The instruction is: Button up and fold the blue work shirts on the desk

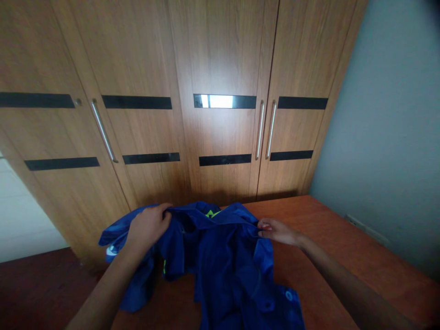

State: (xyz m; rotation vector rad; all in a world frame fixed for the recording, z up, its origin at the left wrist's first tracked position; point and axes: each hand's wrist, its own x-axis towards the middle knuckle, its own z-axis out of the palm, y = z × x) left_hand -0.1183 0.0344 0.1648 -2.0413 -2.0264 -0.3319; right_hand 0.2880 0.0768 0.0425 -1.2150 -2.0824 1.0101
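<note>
A dark blue garment point(227, 266) with bright yellow-green details hangs between my hands, its lower part over the reddish-brown wooden surface. My left hand point(149, 227) is closed on its upper edge at the left, and some of the cloth drapes out beyond that hand. At the right, my right hand point(277, 230) pinches the upper edge between thumb and fingers. The edge runs roughly level from one hand to the other, with folds in the middle. A small round light mark shows on the cloth at the lower right.
Behind the garment stands a wooden wardrobe point(220, 55) with metal handles and dark strips. The reddish-brown surface point(319, 224) reaches its base. A grey-blue wall point(388, 128) with a low socket strip point(367, 229) is at the right.
</note>
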